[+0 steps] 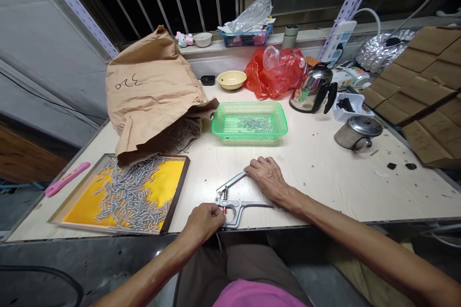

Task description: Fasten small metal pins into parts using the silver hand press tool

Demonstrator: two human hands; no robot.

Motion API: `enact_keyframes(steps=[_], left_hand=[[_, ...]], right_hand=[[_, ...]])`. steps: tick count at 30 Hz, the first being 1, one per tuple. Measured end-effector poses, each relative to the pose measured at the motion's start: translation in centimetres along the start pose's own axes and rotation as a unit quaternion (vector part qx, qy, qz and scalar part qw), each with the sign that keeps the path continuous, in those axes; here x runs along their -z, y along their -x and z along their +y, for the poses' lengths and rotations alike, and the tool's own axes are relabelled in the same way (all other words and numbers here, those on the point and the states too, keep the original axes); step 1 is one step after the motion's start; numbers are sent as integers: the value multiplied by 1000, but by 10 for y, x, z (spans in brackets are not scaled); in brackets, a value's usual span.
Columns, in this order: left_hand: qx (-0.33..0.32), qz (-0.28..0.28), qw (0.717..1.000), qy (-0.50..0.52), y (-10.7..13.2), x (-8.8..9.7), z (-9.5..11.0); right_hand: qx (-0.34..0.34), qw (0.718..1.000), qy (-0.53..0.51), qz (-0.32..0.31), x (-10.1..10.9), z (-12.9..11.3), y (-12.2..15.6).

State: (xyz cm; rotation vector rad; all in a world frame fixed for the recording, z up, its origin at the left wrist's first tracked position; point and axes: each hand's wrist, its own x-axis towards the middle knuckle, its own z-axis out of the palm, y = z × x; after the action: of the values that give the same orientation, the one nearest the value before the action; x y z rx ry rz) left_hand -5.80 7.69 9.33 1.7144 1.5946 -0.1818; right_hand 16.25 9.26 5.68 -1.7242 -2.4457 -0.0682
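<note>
On the table's near edge lies a grey metal hand press plier (236,210), with a spring and a red part near its jaw. My right hand (267,178) rests on the end of its raised upper lever, fingers curled over it. My left hand (204,221) pinches at the jaw beside the red part; whatever is between those fingertips is hidden. To the left, a shallow tray (176,196) with a yellow bottom carries a heap of small silvery metal pieces (135,196). Beyond the plier, a green plastic basket (249,137) holds more such pieces.
A brown paper bag (154,91) leans over the tray, its mouth showing more pieces. A pink-handled tool (67,180) lies at far left. Behind are a yellow bowl (231,80) and red plastic bag (273,74). A kettle (312,88), metal cup (356,133) and cardboard (421,91) stand right.
</note>
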Motion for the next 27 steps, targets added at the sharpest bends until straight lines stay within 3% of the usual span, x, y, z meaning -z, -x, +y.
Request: enact_keyframes(steps=[8, 18, 24, 27], left_hand=[[12, -2, 1000, 28, -1, -2, -4], [12, -9, 999, 43, 0, -2, -3], [15, -3, 1000, 25, 3, 0, -7], [-48, 82, 995, -24, 12, -3, -11]], right_hand=[[28, 1000, 3, -13, 1, -4, -12], [67, 986, -116, -97, 31, -6, 13], [27, 987, -113, -115, 38, -14, 27], [15, 987, -120, -110, 39, -18, 28]])
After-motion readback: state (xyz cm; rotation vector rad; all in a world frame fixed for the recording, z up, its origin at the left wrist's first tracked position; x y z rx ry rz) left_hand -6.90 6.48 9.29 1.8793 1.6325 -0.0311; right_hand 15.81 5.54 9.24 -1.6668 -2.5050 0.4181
